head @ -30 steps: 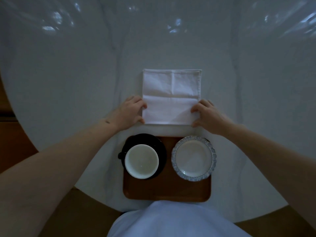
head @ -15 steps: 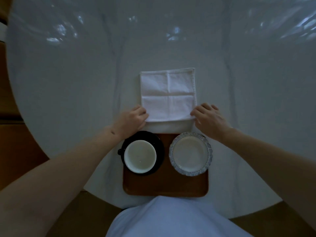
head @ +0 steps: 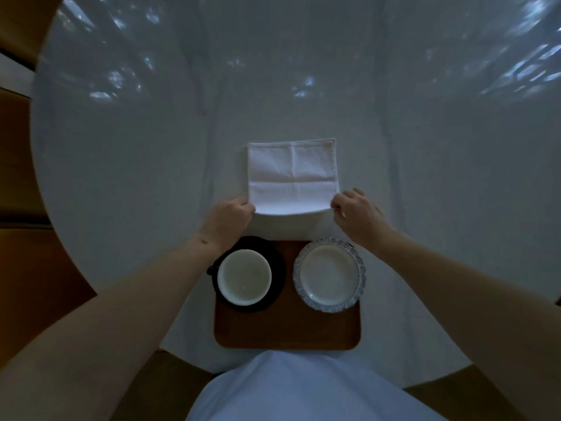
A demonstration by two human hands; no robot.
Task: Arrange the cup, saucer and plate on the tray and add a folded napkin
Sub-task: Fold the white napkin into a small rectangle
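A white cloth napkin (head: 293,174) lies creased on the table beyond the tray. My left hand (head: 229,215) pinches its near left corner and my right hand (head: 355,212) pinches its near right corner, with the near edge lifted off the table. On the brown wooden tray (head: 287,331) a white cup (head: 244,277) sits on a black saucer (head: 277,268) at the left. A blue-rimmed white plate (head: 329,275) sits at the tray's right.
The round white marble table (head: 136,177) spreads wide around the napkin. Its curved edge falls away at the left and near right to a brown wooden floor (head: 21,268). The tray sits at the table's near edge, against my light blue clothing (head: 291,387).
Both hands have closed onto the napkin's near corners and raised its near edge. The camera view has shifted slightly.
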